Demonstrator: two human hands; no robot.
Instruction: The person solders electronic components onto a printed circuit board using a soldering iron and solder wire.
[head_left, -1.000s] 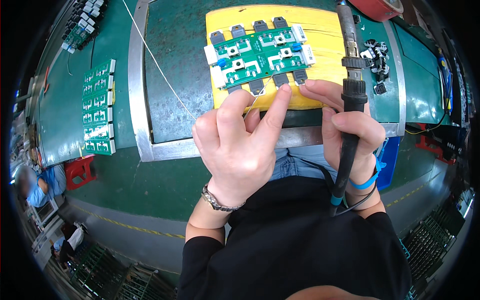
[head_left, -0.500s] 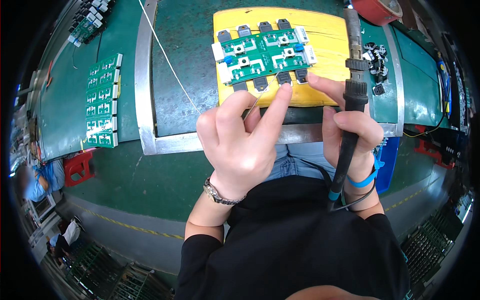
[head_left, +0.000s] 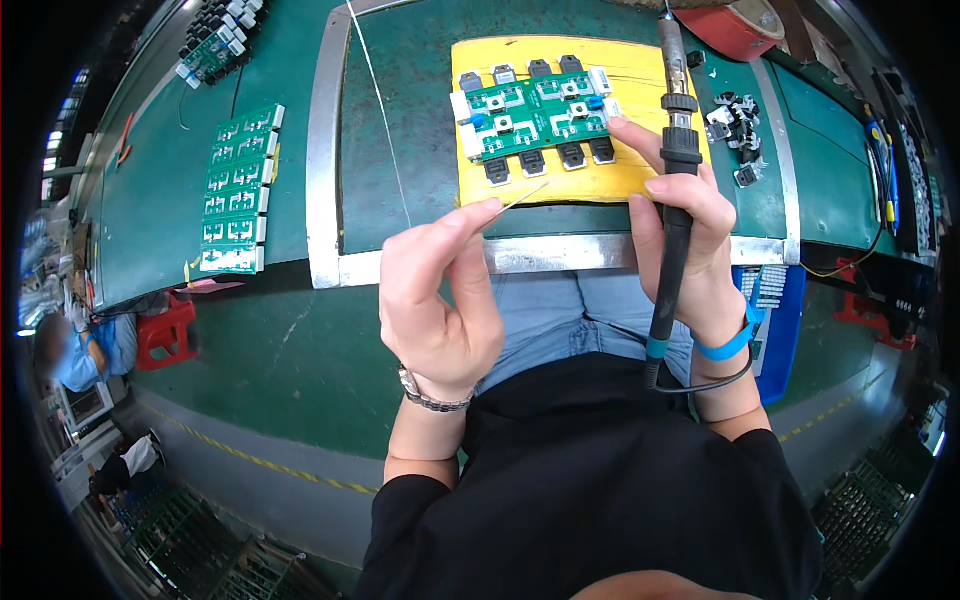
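Observation:
A green circuit board [head_left: 537, 110] lies on a yellow pad [head_left: 640, 180], with black flat components [head_left: 572, 156] along its near and far edges and white blocks at its ends. My left hand [head_left: 440, 290] is closed, pinching a thin solder wire [head_left: 521, 196] whose tip points at the pad's near edge, short of the board. The wire's long end rises to the upper left. My right hand [head_left: 695, 250] grips a black soldering iron [head_left: 672, 255], held upright with its tip away from me; the index finger reaches to the board's right end.
Joined green boards [head_left: 238, 195] lie on the left bench. Loose black parts [head_left: 738, 130] sit at the right, below a red round container [head_left: 735, 28]. A metal strip [head_left: 400, 265] edges the bench. A blue bin [head_left: 780, 340] stands beside my right arm.
My left hand has drawn back toward me and left, taking the solder wire tip off the board's near edge. The right hand still holds the iron, its index finger now nearer the board's right end.

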